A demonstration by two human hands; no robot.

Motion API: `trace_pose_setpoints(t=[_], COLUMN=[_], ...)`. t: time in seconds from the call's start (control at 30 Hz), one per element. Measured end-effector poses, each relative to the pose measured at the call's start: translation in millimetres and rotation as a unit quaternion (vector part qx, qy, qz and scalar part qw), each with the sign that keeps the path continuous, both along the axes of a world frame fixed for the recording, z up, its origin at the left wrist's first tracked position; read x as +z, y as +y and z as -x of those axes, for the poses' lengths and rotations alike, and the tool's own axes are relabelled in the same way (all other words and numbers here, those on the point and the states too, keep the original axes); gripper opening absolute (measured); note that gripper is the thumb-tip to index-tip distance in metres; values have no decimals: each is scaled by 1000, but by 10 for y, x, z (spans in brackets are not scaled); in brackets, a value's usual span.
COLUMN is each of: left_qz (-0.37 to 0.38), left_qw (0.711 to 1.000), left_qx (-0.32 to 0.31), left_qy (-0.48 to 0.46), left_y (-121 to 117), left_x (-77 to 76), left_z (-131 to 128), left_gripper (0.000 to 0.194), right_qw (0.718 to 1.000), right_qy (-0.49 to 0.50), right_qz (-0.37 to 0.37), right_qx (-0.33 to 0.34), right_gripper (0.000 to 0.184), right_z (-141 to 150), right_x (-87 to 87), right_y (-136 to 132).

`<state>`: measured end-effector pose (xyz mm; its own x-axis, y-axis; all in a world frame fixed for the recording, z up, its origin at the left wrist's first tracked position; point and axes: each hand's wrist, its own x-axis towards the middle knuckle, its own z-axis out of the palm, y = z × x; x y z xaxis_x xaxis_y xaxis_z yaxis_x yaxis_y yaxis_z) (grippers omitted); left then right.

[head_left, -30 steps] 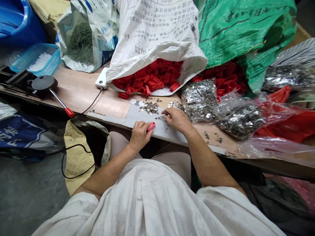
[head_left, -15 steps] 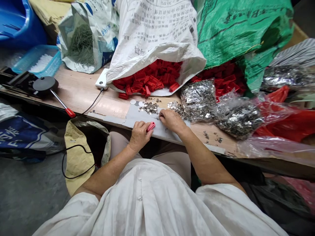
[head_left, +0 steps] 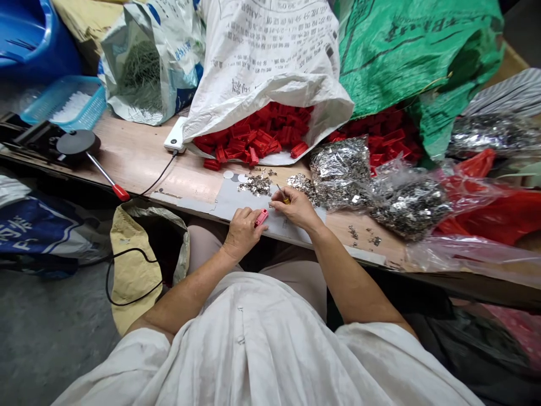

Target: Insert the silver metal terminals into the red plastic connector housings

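My left hand point(head_left: 243, 232) is closed round a small red plastic housing point(head_left: 261, 217), whose end shows past the fingers. To its right, my right hand point(head_left: 298, 208) is closed on a small screwdriver point(head_left: 286, 199) with a yellow handle, its thin metal shaft pointing up and left. A tiny metal piece seems to sit at the right fingertips, too small to make out. Both hands are over a grey sheet point(head_left: 230, 198) on the table. Just beyond the fingers lies a pile of small metal clips point(head_left: 256, 185), and another metal pile point(head_left: 301, 181) is behind the right hand.
A white sack point(head_left: 270, 62) spills red housings point(head_left: 262, 141) at the back. Right of it are a green sack point(head_left: 414, 51) and plastic bags of metal parts point(head_left: 409, 206). A red-tipped lever point(head_left: 120, 193) juts out at left, above an open yellow sack point(head_left: 131, 265).
The screwdriver's yellow handle and shaft now show in my right hand, which has turned slightly. My left hand has shifted a little right with the red housing, its thumb now stretched out.
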<state>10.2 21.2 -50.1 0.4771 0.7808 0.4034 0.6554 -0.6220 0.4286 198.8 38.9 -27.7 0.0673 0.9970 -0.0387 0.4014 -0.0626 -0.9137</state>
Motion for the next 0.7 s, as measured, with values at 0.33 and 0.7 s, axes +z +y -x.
trace_pose_setpoints(t=[0.33, 0.7], left_qz=[12, 12], left_qw=[1000, 1000], left_qx=[9, 12], left_qy=[15, 16], left_y=[-41, -56], left_x=[29, 12], left_z=[-85, -101], left_gripper=[42, 43], right_qw=[997, 986], right_qy=[-51, -113], right_qz=[-49, -103], right_qx=[-34, -64], right_gripper=[10, 7], right_z=[141, 278], right_x=[36, 51], right_y=[-150, -269])
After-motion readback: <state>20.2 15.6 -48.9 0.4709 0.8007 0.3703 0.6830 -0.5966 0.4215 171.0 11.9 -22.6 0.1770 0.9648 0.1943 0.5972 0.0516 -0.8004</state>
